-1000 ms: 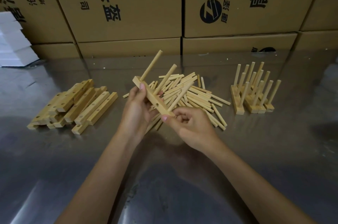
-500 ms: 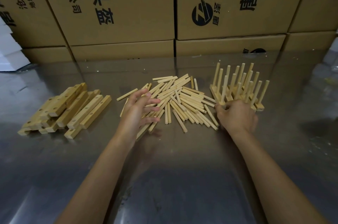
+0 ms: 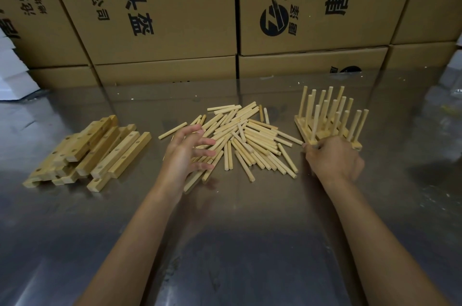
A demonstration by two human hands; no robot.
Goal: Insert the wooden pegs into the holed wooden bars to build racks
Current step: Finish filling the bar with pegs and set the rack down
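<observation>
On the shiny grey metal table (image 3: 250, 243) we have three groups of pale wood in a row. At the left lies a loose stack of flat, rectangular holed wooden bars (image 3: 87, 153); in the middle sprawls a heap of short round wooden pegs (image 3: 247, 140); at the right stands a cluster of finished racks (image 3: 330, 120), bars lying flat with pegs rising upright from them. Our left hand (image 3: 186, 153) hovers over the near-left edge of the peg heap with its fingers spread and relaxed, gripping nothing. Our right hand (image 3: 333, 159) sits at the near end of the racks, fingers curled down against the closest bar; whether they actually clasp it we cannot tell, since the back of the hand hides the fingertips. Behind the table rises a wall of brown cardboard boxes (image 3: 162, 10) printed with black characters, and white foam blocks (image 3: 12, 73) sit at the far left.
</observation>
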